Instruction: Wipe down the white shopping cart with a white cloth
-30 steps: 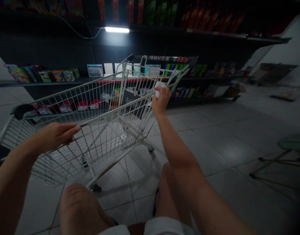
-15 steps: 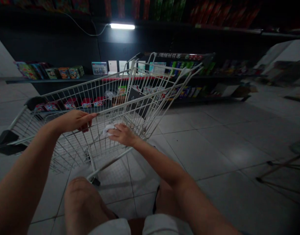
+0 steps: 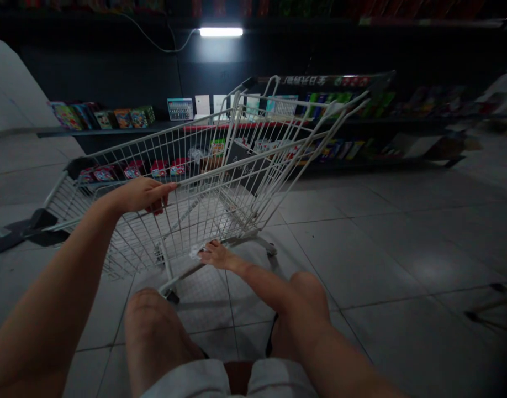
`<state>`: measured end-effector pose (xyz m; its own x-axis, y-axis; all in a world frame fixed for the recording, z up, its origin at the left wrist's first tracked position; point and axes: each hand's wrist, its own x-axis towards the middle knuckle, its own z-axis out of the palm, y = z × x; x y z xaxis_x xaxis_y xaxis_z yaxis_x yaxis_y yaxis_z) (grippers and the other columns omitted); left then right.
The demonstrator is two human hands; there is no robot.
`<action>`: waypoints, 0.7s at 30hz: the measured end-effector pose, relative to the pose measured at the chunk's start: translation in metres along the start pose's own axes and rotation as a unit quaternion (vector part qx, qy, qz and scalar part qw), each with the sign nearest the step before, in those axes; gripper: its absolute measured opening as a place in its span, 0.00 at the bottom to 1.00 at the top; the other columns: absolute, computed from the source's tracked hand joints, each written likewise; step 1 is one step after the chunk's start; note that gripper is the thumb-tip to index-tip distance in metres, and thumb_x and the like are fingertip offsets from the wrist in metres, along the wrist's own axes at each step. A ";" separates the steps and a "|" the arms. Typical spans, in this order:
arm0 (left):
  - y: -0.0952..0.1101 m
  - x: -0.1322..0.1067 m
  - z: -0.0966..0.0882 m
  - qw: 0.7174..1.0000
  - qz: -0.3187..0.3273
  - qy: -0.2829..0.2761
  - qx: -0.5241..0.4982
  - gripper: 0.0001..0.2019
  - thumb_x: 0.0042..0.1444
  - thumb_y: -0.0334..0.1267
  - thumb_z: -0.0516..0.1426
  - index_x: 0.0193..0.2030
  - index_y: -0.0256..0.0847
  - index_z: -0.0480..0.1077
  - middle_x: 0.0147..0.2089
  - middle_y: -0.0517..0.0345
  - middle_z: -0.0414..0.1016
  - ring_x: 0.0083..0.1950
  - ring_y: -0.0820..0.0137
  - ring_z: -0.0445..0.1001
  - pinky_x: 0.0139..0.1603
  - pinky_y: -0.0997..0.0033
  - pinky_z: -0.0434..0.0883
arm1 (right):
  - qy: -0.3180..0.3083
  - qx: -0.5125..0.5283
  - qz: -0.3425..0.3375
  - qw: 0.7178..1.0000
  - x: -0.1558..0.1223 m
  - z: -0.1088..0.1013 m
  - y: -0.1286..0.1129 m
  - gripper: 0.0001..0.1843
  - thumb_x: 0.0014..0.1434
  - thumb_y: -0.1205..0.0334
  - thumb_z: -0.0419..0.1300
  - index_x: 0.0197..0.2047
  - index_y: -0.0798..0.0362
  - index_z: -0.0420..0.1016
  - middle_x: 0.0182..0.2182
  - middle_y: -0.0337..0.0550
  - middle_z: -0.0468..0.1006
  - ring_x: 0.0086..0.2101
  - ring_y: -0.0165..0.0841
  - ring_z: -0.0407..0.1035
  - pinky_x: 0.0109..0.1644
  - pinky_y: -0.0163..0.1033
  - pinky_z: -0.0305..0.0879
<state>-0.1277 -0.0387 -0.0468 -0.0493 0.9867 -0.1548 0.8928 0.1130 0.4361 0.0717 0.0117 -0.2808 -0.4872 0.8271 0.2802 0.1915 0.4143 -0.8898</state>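
Note:
A white wire shopping cart point(image 3: 245, 149) stands on the tiled floor in front of me. My left hand point(image 3: 142, 194) grips the top rail of the cart's near side, fingers curled over the wire. My right hand point(image 3: 214, 255) is low at the bottom edge of the cart's side, pressing a small white cloth point(image 3: 195, 251) against the lower frame bar. My bare knees show at the bottom of the view.
Dark shelves point(image 3: 112, 131) with colourful boxes run along the back wall under a strip light point(image 3: 221, 32). Red packets point(image 3: 129, 171) line a lower shelf behind the cart. A chair leg point(image 3: 489, 307) shows at the right edge. Grey floor tiles point(image 3: 381, 237) spread to the right.
My right hand with the cloth went from the cart's upper far rail down the side mesh to the bottom frame. My left hand slid right along the top rail.

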 end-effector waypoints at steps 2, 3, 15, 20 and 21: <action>-0.004 0.005 0.000 1.000 -0.015 -0.004 0.002 0.30 0.62 0.61 0.44 0.30 0.36 0.72 0.26 0.54 0.78 0.28 0.70 0.75 0.33 0.71 0.72 | -0.078 0.041 0.005 0.996 0.002 -0.014 -0.001 0.22 0.66 0.55 0.58 0.59 0.57 0.67 0.55 0.50 0.72 0.50 0.35 0.71 0.54 0.50 0.71; -0.007 0.008 0.000 1.000 -0.024 -0.008 0.003 0.30 0.61 0.62 0.44 0.29 0.37 0.72 0.26 0.53 0.78 0.27 0.69 0.75 0.32 0.70 0.72 | -0.112 0.066 0.011 0.991 0.006 -0.023 -0.001 0.21 0.66 0.55 0.58 0.57 0.57 0.69 0.53 0.49 0.73 0.49 0.35 0.71 0.54 0.50 0.72; -0.006 0.014 0.001 1.000 -0.017 -0.014 0.006 0.30 0.62 0.61 0.44 0.30 0.36 0.71 0.26 0.51 0.78 0.28 0.68 0.76 0.33 0.69 0.73 | 0.173 -0.372 -0.373 0.832 0.130 -0.188 -0.037 0.10 0.65 0.62 0.54 0.37 0.48 0.77 0.49 0.42 0.73 0.55 0.42 0.61 0.63 0.60 0.58; -0.007 0.014 0.000 1.000 -0.021 -0.013 0.012 0.32 0.60 0.64 0.43 0.30 0.37 0.71 0.26 0.51 0.78 0.28 0.67 0.77 0.34 0.67 0.74 | 0.256 -0.354 -0.327 0.838 0.110 -0.124 0.010 0.11 0.59 0.68 0.55 0.40 0.49 0.77 0.52 0.46 0.71 0.51 0.41 0.62 0.58 0.53 0.64; -0.007 0.014 0.000 1.000 -0.022 -0.013 0.007 0.32 0.60 0.65 0.43 0.30 0.37 0.71 0.26 0.50 0.78 0.29 0.67 0.77 0.34 0.67 0.74 | 0.227 -0.348 -0.300 0.859 0.097 -0.102 0.026 0.10 0.58 0.68 0.57 0.39 0.50 0.78 0.50 0.47 0.72 0.49 0.41 0.63 0.57 0.53 0.65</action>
<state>-0.1344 -0.0256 -0.0518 -0.0767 0.9774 -0.1968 0.8963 0.1541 0.4157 0.1159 0.1413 -0.2397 -0.3232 0.3834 0.8652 0.5626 0.8130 -0.1501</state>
